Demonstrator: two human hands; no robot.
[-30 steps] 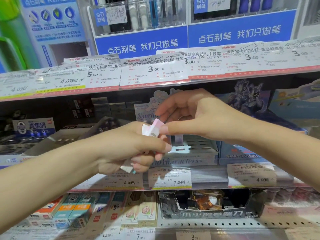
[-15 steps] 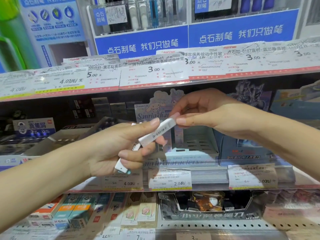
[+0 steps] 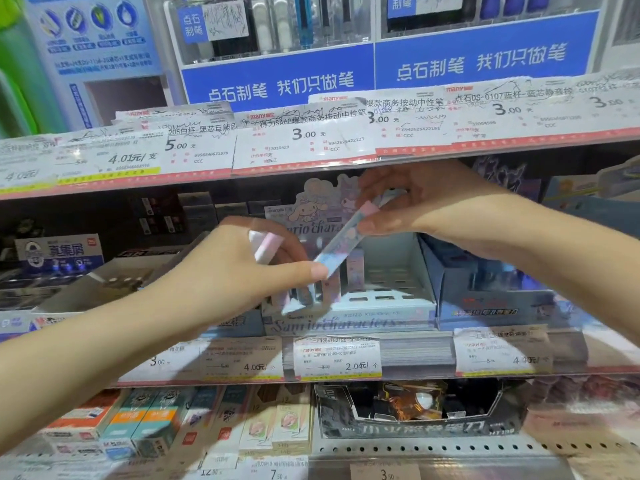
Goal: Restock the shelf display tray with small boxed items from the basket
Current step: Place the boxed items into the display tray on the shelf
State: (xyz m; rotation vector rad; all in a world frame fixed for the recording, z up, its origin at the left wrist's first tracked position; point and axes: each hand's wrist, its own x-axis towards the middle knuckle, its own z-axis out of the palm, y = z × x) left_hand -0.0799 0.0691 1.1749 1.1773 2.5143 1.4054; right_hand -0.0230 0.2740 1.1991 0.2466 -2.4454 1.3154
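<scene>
shelf tray (image 3: 394, 306) behind; right hand (image 3: 426, 206) now pinches raised box (image 3: 346, 240).

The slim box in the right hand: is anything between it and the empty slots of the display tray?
Nothing visible blocks it. The right hand pinches the slim box above the display tray, whose right slots lie open; only the left hand's thumb touches its lower end.

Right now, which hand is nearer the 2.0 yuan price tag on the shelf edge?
Left. The left hand holds small boxes just above and left of the 2.0 price tag; the right hand pinches a slim box higher up.
</scene>
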